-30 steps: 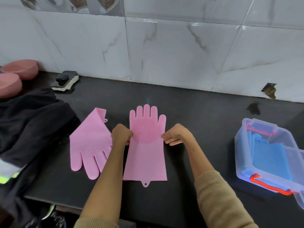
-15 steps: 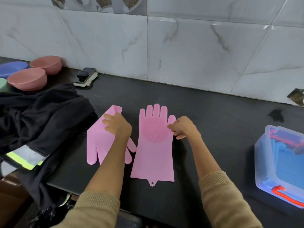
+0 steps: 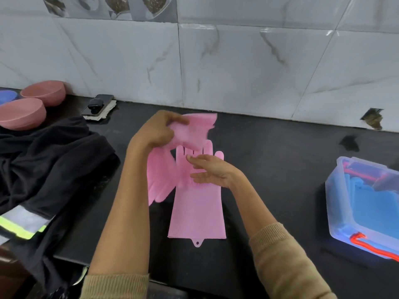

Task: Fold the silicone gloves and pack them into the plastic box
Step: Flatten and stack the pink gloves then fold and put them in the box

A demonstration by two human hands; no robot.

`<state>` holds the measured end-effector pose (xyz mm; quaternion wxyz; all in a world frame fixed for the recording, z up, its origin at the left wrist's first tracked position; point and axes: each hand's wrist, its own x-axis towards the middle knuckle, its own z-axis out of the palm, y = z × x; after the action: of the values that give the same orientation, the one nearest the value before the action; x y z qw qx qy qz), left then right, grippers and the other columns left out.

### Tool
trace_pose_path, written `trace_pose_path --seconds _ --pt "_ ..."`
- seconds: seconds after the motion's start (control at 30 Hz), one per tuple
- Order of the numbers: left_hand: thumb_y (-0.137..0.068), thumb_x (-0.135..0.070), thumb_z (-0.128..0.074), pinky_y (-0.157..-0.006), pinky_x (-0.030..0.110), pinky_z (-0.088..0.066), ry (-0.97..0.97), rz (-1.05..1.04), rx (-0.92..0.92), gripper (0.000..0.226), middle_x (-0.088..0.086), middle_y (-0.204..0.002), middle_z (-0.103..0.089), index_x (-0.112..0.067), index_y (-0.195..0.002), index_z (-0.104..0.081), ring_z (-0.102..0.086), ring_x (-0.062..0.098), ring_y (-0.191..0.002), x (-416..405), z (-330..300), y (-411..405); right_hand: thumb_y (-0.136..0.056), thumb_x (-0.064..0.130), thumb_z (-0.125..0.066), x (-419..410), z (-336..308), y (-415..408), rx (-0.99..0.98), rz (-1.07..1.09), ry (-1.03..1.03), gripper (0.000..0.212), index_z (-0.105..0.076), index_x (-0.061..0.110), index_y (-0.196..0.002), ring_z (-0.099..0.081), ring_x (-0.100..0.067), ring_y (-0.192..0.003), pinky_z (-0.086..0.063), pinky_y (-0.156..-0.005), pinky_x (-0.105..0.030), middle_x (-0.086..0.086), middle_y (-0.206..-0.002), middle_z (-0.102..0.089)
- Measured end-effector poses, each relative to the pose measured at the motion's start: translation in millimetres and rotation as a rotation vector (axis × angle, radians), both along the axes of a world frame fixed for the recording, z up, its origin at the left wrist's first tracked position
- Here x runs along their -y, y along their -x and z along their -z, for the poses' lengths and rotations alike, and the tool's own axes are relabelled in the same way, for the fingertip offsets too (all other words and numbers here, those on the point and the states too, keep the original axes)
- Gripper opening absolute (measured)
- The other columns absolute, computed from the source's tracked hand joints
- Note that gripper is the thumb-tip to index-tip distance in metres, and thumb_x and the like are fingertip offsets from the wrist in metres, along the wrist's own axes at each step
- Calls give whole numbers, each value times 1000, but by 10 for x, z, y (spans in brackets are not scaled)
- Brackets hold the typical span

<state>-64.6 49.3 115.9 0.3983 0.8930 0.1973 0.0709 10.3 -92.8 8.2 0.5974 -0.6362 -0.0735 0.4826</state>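
**One pink glove up in your left hand, one flat on the counter**

From the camera on your head: your left hand (image 3: 156, 131) is closed around a pink glove (image 3: 194, 128) and holds it up in the air. You grip it near the cuff. Its fingers hang down and look blurry, so you cannot tell just how they bend.

The second pink glove (image 3: 197, 209) lies flat on the black counter (image 3: 269, 165). Its fingers point at the tiled wall (image 3: 237, 67). Its cuff, with a small hang tab, points back at you.

Your right hand (image 3: 210, 171) is open, with the fingers spread. It holds nothing. It is over the bumpy palm of the flat glove, but you cannot tell if it touches it.

The clear plastic box (image 3: 336, 203) sits at the far right, well apart from both pink gloves. It is open on top. Blue gloves (image 3: 375, 206) lie inside it. It has red handles.

At the left lies a dark jacket (image 3: 47, 160) with a yellow and grey stripe. Behind it sit two pink bowls (image 3: 23, 113), near a phone (image 3: 97, 104) by the wall.
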Motion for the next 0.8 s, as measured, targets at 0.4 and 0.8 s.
trace_pose_path --seconds 0.4,0.8 --pt "-78 22 -34 -82 29 -49 745 180 222 65 7 -123 -61 -15 -124 -62 -55 19 -93 552 236 -451 -97 29 -50 857 -94 -354 109 309 -467 48 -46 3 -137 -56 -34 -121 -46 -102 -51 -21 -135 -54" --pt "-87 -1 -61 -63 27 -60 650 86 -264 19 7 -78 -62 -1 -106 -66 -60 14 -63 970 647 -578 -98 19 -46 1130 -858 -1163 988 -151 988 34 -59 25 -129 -49 -26 -126 -31 -108 -42 -2 -138 -55"
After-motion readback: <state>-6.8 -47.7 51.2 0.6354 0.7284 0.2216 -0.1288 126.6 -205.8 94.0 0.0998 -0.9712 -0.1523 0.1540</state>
